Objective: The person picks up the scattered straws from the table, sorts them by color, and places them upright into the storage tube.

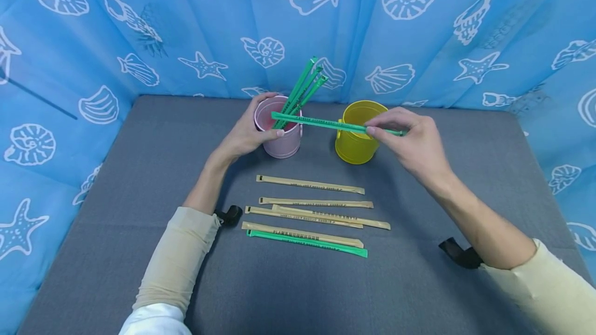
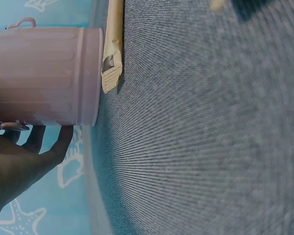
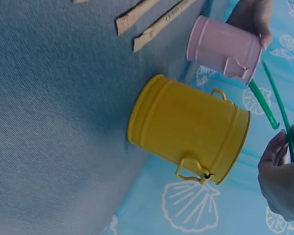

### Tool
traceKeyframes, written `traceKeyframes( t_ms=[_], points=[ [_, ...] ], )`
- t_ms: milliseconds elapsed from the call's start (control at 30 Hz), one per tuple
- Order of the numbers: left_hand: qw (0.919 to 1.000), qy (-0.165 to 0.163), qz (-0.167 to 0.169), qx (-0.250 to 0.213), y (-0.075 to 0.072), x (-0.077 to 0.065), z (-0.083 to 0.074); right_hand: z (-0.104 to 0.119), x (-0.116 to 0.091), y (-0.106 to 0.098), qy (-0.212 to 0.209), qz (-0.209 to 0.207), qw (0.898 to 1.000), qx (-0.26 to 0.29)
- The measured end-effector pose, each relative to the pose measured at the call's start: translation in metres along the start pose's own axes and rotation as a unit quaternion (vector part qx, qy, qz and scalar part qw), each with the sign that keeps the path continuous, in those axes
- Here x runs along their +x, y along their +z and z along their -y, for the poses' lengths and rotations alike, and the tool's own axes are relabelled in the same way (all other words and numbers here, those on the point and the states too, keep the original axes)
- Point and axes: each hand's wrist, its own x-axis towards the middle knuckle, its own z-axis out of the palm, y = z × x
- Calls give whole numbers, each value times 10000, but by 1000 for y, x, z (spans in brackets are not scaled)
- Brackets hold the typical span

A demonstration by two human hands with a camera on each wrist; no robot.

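My left hand grips the pink bucket, thumb at the near rim and fingers around its far left side. Three green paper-wrapped straws lean out of that bucket toward the right. My right hand pinches another green wrapped straw near its right end. This straw lies nearly level in the air, crossing above the yellow bucket, with its far end over the pink bucket's opening. In the right wrist view, the yellow bucket stands below and beside my right hand.
Several tan wrapped straws lie in rough rows on the grey table, in front of the buckets. One green wrapped straw lies nearest me, against a tan one. A blue shell-patterned curtain hangs behind the table.
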Motion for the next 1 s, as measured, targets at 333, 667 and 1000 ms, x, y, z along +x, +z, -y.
traceKeyframes(
  t_ms=[333, 667, 1000],
  points=[
    [9999, 25, 74, -71, 1, -3, -10, 2, 15, 7, 178, 250, 9995, 59],
    [9998, 29, 71, -179, 0, -1, -2, 11, 30, 16, 517, 483, 9957, 594],
    [9998, 56, -43, -172, -2, 9, 26, 18, 47, 31, 822, 266, 9745, 2069]
  ],
)
